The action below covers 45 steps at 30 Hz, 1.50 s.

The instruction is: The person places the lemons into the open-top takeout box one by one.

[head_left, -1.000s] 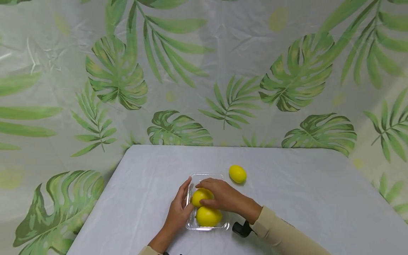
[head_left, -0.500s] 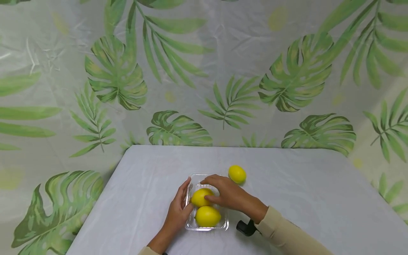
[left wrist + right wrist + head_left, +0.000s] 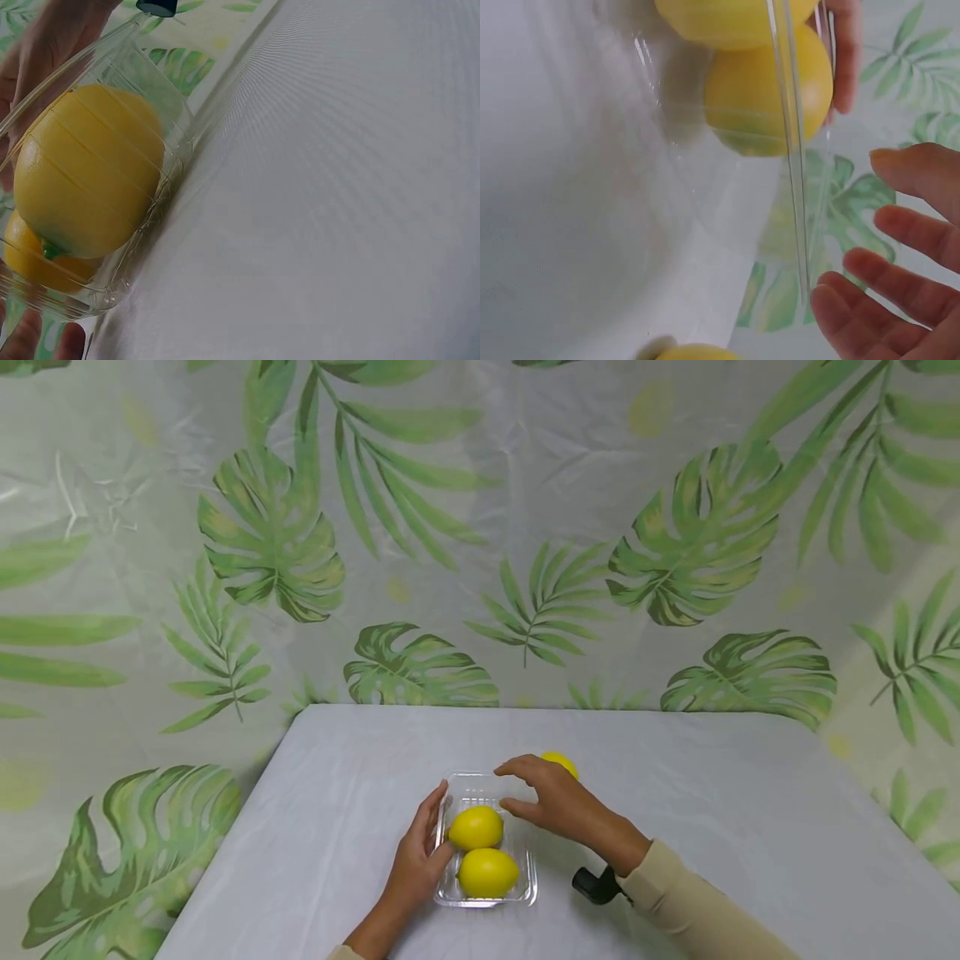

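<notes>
A clear plastic container [image 3: 520, 893] stands on the table with two yellow lemons inside. The far lemon [image 3: 477, 827] lies near the left wall, and the near lemon [image 3: 487, 872] sits at the front end. My left hand [image 3: 422, 852] holds the container's left side, fingers along the outer wall and thumb over the rim beside the far lemon. Over the right rim hovers my right hand [image 3: 551, 799], its thumb and fingers spread apart with nothing between them. A third lemon [image 3: 561, 764] lies on the table behind it, partly hidden by the hand.
A white cloth covers the table [image 3: 712, 802]. Behind its far edge hangs a curtain [image 3: 562, 485] printed with green leaves. A black wrist camera [image 3: 596, 885] sits under the right forearm.
My right hand has let go of the far lemon and moved right and up, now covering part of the third lemon. The left hand and the container have stayed in place.
</notes>
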Tool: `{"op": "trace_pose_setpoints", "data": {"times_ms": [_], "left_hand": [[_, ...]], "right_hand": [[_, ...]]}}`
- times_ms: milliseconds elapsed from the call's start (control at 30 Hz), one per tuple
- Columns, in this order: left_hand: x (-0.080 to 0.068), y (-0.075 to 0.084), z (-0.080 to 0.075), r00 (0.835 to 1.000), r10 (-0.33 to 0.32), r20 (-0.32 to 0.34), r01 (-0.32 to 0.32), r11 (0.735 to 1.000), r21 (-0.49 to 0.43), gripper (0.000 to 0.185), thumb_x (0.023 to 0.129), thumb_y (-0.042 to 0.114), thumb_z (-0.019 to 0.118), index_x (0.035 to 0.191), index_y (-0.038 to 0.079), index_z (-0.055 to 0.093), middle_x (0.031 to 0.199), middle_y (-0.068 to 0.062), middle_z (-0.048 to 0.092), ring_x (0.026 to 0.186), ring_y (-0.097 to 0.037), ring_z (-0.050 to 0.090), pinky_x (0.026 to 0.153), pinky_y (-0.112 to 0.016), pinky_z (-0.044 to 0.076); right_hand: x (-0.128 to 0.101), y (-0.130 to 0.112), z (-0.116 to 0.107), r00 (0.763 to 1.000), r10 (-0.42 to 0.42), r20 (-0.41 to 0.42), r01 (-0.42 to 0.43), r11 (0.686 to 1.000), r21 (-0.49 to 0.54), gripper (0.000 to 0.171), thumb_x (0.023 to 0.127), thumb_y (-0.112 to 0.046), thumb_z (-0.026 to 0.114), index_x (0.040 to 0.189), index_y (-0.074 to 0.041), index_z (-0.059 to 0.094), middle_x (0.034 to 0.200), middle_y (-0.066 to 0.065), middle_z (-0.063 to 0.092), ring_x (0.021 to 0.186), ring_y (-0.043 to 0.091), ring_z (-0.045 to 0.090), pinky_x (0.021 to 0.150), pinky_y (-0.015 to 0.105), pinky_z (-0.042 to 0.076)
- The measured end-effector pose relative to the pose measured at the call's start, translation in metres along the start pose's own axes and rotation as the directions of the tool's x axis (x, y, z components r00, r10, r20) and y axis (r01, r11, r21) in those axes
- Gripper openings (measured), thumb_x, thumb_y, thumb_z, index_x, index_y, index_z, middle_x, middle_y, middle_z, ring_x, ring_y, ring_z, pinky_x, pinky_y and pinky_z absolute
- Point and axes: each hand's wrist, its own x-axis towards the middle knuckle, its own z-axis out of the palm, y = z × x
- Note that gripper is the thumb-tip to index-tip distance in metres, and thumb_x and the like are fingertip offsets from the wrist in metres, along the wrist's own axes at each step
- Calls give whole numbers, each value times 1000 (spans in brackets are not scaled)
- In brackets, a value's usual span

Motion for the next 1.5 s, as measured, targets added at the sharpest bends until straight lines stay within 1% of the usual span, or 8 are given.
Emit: {"op": "trace_pose_setpoints", "data": {"times_ms": [133, 367, 600, 800, 1000, 1033, 1200, 1500], "left_hand": [[-2, 1, 0, 1000, -3, -4, 3, 1000, -16, 76, 83, -11, 50, 151, 16, 30, 156, -5, 29, 142, -25, 28, 109, -38, 27], [0, -1, 0, 1000, -8, -24, 9, 1000, 8, 76, 82, -11, 50, 150, 19, 31, 156, -2, 30, 142, -21, 28, 110, -37, 27], [1, -4, 1, 1000, -13, -28, 14, 1000, 26, 76, 83, -9, 50, 151, 20, 30, 156, -1, 30, 142, -21, 29, 109, -40, 29], [1, 3, 1, 999, -31, -31, 32, 999, 29, 74, 83, -8, 51, 151, 16, 30, 156, -3, 30, 142, -25, 29, 108, -46, 30], [1, 4, 1, 998, -59, -30, 60, 998, 23, 75, 83, -6, 51, 151, 20, 31, 156, 2, 30, 142, -18, 29, 109, -42, 30], [2, -1, 1, 998, -53, -29, 54, 998, 27, 75, 83, -6, 51, 151, 22, 31, 156, 5, 30, 141, -16, 29, 109, -41, 30], [2, -2, 0, 999, -25, -24, 25, 999, 23, 75, 84, -7, 50, 150, 21, 30, 156, 1, 29, 142, -21, 28, 110, -42, 28], [1, -2, 1, 999, -23, -24, 24, 1000, 17, 75, 83, -9, 50, 150, 18, 31, 156, -1, 30, 142, -22, 29, 110, -41, 27]], "right_hand": [[-2, 5, 0, 1000, 17, -18, -17, 1000, 3, 42, 84, -25, 74, 122, -13, 63, 123, 0, 63, 105, 17, 59, 86, 34, 55], [0, 15, -3, 998, 2, -64, -4, 1000, -29, 40, 83, -21, 76, 120, -10, 65, 120, 2, 64, 111, 20, 60, 94, 40, 51], [-1, 26, -4, 992, 77, -95, -85, 993, -83, 38, 82, -18, 76, 118, -11, 66, 121, 4, 64, 114, 23, 58, 97, 43, 50], [-2, 38, -3, 986, 88, -138, -107, 984, -140, 39, 80, -18, 77, 117, -9, 67, 120, 7, 64, 112, 25, 58, 97, 44, 50], [-1, 48, -3, 983, 102, -152, -125, 981, -149, 40, 80, -18, 78, 117, -10, 67, 120, 8, 64, 110, 27, 59, 94, 46, 51], [-1, 50, -2, 982, 106, -154, -129, 981, -145, 40, 79, -18, 78, 117, -10, 67, 120, 8, 64, 110, 28, 59, 94, 46, 50], [-2, 62, 2, 982, 111, -151, -131, 983, -126, 40, 79, -15, 78, 116, -6, 67, 120, 11, 63, 112, 32, 57, 97, 50, 48], [-6, 73, 5, 970, 204, -134, -223, 964, -143, 41, 79, -17, 78, 117, -7, 67, 123, 13, 62, 113, 34, 55, 98, 52, 46]]}}
